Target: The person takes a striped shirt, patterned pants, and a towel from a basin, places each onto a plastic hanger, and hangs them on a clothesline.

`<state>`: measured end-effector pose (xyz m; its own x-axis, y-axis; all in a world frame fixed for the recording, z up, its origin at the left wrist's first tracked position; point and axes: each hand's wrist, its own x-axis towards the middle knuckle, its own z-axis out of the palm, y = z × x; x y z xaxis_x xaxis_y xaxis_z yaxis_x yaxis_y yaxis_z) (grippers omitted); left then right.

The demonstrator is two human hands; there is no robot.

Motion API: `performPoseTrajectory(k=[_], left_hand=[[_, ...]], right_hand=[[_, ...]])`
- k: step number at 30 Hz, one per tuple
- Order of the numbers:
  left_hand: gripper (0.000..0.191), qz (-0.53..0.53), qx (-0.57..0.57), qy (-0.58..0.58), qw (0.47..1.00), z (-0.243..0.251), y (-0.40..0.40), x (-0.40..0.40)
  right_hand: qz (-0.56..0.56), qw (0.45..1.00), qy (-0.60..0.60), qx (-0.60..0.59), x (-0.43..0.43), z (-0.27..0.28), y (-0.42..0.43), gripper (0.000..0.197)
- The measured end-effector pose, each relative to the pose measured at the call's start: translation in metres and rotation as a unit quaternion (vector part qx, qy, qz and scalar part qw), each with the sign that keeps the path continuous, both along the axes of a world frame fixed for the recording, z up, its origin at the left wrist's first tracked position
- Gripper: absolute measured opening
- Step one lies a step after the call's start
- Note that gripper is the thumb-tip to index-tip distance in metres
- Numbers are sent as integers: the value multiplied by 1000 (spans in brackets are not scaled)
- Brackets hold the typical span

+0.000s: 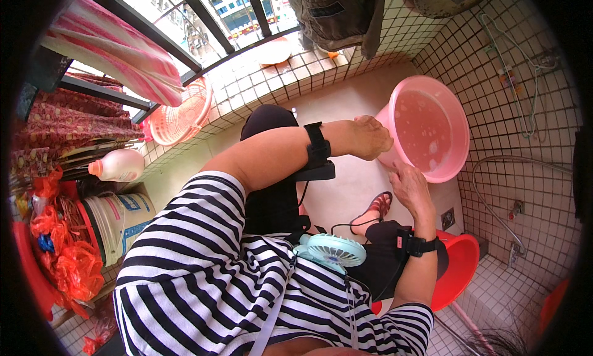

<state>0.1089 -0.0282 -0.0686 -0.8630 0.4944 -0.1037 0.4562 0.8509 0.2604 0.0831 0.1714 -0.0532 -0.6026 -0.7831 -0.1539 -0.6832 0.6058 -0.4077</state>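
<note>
A pink plastic bucket (463,138) holds cloudy water with patches of foam. Before its near side is my left hand (370,137), fingers curled, knuckles close to the bucket's wall. Just below it, my right hand (411,184) is bent toward the bucket's lower rim, its fingertips near the outer wall. Whether either hand grips the bucket or something small is hidden by the fingers.
A red plastic tub (465,272) stands beside my right knee. On the tiled wall hangs a metal shower hose (482,170). At left are a detergent bottle (121,165), a white pail (132,217), red plastic bags (76,263) and a pink basket (185,119).
</note>
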Motion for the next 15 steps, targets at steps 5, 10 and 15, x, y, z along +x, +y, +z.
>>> performPoseTrajectory(k=[5,10,15], left_hand=[[18,1,6,7,1000,-2,0,1],[19,0,8,-13,1000,0,0,-1],[19,1,19,11,1000,0,0,1]], right_hand=[[-6,1000,-8,17,0,2,0,19],[-6,999,-19,27,1,7,-3,21],[-13,998,-35,53,2,12,-6,22]])
